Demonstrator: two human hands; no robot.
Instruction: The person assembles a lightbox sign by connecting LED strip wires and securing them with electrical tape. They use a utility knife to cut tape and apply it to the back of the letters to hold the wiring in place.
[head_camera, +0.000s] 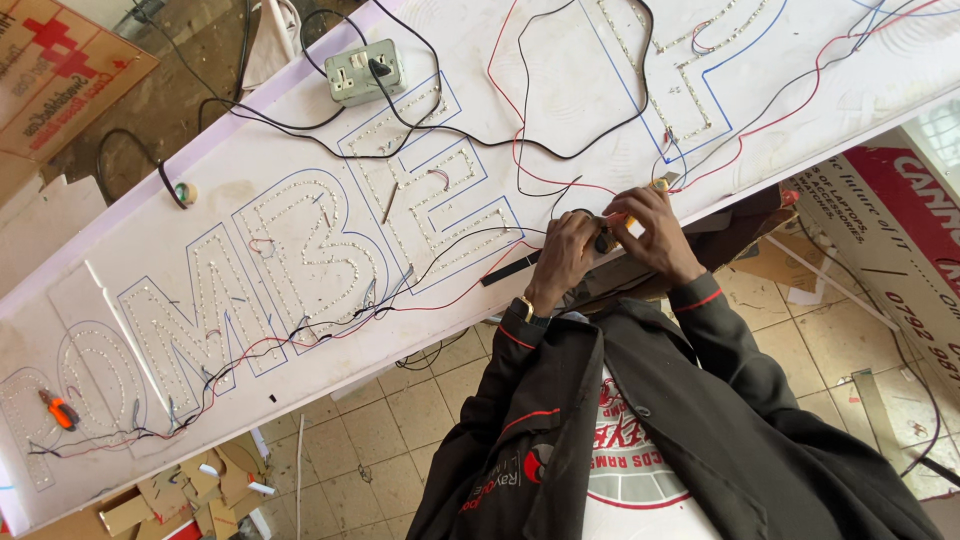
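Both hands, left hand (566, 252) and right hand (652, 232), have a closed grip on a small orange-handled tool (622, 219), its long axis pointing up-right.

It was a sign-making workshop: a long white sign board (300, 180) carried outlined letters studded with small lights, loose wires (520, 150), a socket box (365, 72), and cardboard scraps (190, 490) littered the tiled floor (400, 420).

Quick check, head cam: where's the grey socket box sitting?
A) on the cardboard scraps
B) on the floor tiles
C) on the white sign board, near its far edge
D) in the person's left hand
C: the grey socket box rests on the white sign board near its far edge, with black cables running from it, well away from both hands at the near edge.
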